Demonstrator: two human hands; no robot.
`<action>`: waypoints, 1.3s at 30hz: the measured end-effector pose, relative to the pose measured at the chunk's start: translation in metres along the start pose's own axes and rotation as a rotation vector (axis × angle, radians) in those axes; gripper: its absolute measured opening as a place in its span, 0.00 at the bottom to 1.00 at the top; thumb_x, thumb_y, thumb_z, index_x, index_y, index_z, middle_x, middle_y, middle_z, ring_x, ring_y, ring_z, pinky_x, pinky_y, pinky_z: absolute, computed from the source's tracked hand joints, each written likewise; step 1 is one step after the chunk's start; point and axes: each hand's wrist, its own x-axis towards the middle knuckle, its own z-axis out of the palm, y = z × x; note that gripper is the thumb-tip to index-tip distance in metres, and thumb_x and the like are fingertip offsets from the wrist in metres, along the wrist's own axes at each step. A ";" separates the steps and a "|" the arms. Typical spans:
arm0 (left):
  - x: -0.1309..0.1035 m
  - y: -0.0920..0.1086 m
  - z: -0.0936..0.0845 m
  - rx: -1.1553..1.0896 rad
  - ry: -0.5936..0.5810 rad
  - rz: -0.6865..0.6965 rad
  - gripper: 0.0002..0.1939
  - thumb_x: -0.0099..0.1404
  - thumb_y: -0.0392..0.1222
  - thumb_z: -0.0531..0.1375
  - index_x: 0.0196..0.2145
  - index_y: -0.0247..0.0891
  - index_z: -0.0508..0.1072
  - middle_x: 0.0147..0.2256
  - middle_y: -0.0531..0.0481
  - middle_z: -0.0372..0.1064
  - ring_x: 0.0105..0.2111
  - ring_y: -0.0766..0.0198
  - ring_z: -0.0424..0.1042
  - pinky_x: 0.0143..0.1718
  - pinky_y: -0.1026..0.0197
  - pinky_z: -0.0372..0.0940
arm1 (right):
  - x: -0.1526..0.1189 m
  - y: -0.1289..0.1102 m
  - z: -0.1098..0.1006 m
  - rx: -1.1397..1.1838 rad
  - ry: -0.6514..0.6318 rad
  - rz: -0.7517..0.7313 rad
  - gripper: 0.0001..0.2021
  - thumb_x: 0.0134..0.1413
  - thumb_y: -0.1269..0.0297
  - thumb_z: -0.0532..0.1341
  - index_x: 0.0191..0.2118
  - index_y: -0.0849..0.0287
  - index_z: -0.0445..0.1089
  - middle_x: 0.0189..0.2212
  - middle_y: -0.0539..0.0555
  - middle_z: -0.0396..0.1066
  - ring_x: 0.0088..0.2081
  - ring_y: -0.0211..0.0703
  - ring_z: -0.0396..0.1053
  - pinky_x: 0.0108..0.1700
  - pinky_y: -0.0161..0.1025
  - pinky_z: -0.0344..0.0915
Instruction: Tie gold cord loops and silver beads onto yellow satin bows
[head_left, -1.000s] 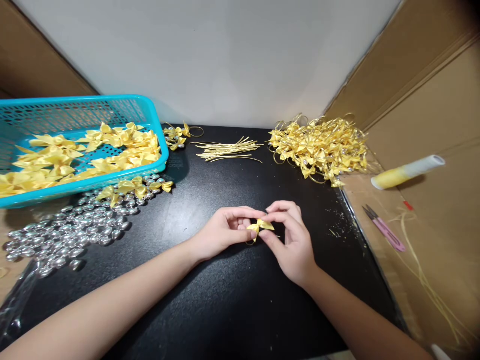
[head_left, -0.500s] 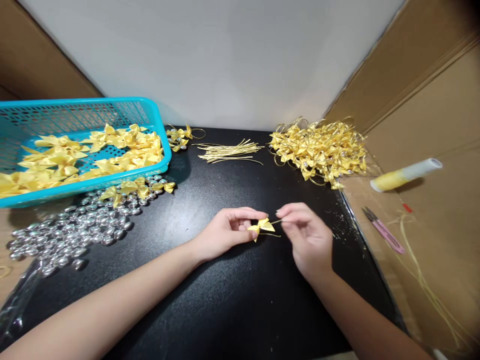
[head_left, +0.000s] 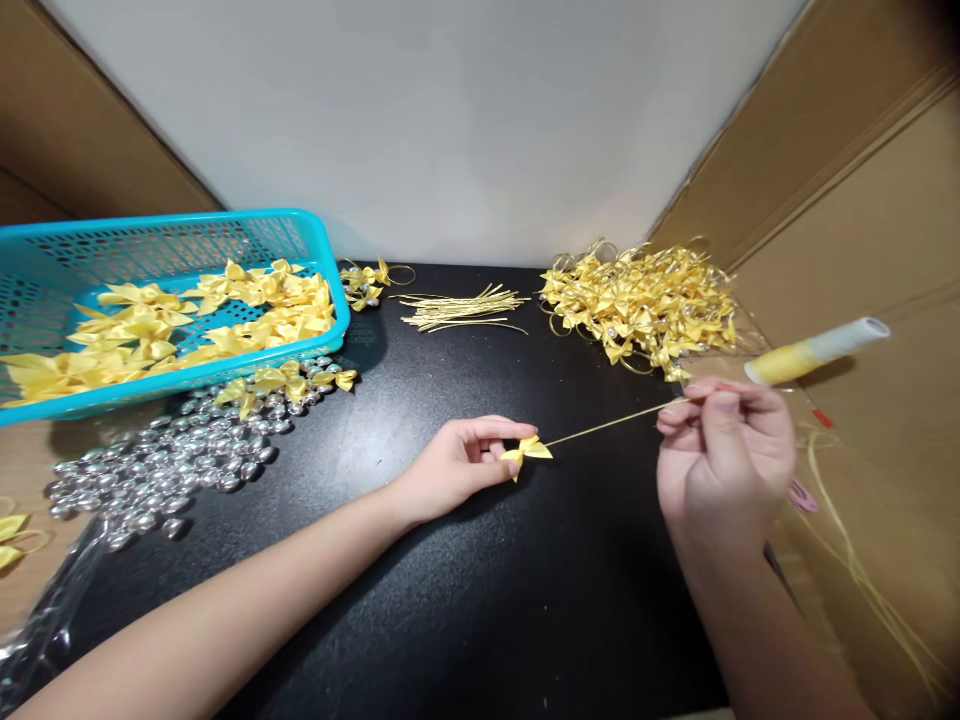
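Note:
Between the thumb and fingers of my left hand [head_left: 465,462] is a yellow ribbon bow [head_left: 529,452], held just above the middle of the black tabletop [head_left: 450,610]. A thin yellow cord [head_left: 611,424] runs taut from the bow up to the right. My right hand [head_left: 727,465] pinches the cord's other end between thumb and fingertips, near the table's right side. The exact end of the cord is hidden by those fingers.
A turquoise basket [head_left: 339,300] of yellow bows stands left, with silver beads [head_left: 172,450] before it. Gold cords [head_left: 465,308] lie at the back, beside a heap of finished bows [head_left: 637,305]. Right are a tube [head_left: 821,350] and partly hidden pink snips [head_left: 802,496].
My right hand has moved right and slightly up, drawing the cord out long and straight from the bow. My left hand keeps its grip in nearly the same place.

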 end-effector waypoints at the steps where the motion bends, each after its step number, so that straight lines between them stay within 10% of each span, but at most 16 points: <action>1: 0.000 0.000 0.000 0.040 0.011 0.020 0.18 0.54 0.38 0.66 0.44 0.34 0.79 0.35 0.48 0.69 0.25 0.73 0.59 0.27 0.67 0.57 | -0.001 0.001 0.001 -0.005 0.003 -0.007 0.05 0.56 0.65 0.64 0.34 0.55 0.66 0.29 0.46 0.70 0.22 0.31 0.70 0.26 0.32 0.68; 10: -0.011 0.024 -0.008 1.005 0.153 0.278 0.21 0.60 0.34 0.59 0.52 0.36 0.74 0.55 0.38 0.68 0.45 0.54 0.72 0.46 0.52 0.69 | -0.027 0.018 0.007 -0.041 -0.248 0.130 0.01 0.54 0.69 0.66 0.34 0.57 0.74 0.32 0.50 0.72 0.29 0.36 0.75 0.32 0.35 0.76; 16: -0.044 0.054 -0.034 1.567 0.207 -0.002 0.13 0.65 0.38 0.57 0.44 0.35 0.78 0.44 0.39 0.75 0.45 0.46 0.72 0.47 0.47 0.67 | -0.039 0.019 0.008 -0.068 -0.377 0.135 0.04 0.54 0.73 0.66 0.34 0.56 0.76 0.33 0.51 0.74 0.30 0.36 0.76 0.34 0.35 0.78; 27: -0.082 0.054 -0.105 1.764 0.609 0.008 0.16 0.65 0.42 0.54 0.45 0.35 0.77 0.42 0.38 0.73 0.44 0.44 0.70 0.46 0.47 0.65 | -0.040 0.017 0.010 -0.001 -0.355 0.153 0.05 0.54 0.72 0.66 0.34 0.55 0.76 0.31 0.49 0.74 0.27 0.35 0.75 0.30 0.33 0.76; 34: -0.059 0.029 -0.062 1.553 0.268 0.452 0.15 0.66 0.43 0.58 0.48 0.34 0.73 0.46 0.41 0.73 0.43 0.53 0.70 0.45 0.52 0.66 | -0.040 0.015 0.011 0.033 -0.383 0.153 0.04 0.54 0.73 0.66 0.34 0.56 0.75 0.31 0.49 0.73 0.28 0.34 0.75 0.30 0.32 0.76; 39: -0.036 0.024 -0.025 1.534 0.086 0.501 0.17 0.66 0.43 0.59 0.51 0.35 0.71 0.50 0.42 0.72 0.45 0.53 0.69 0.44 0.53 0.66 | -0.041 0.013 0.011 0.057 -0.414 0.140 0.05 0.56 0.74 0.64 0.34 0.56 0.75 0.31 0.49 0.73 0.28 0.34 0.75 0.31 0.32 0.76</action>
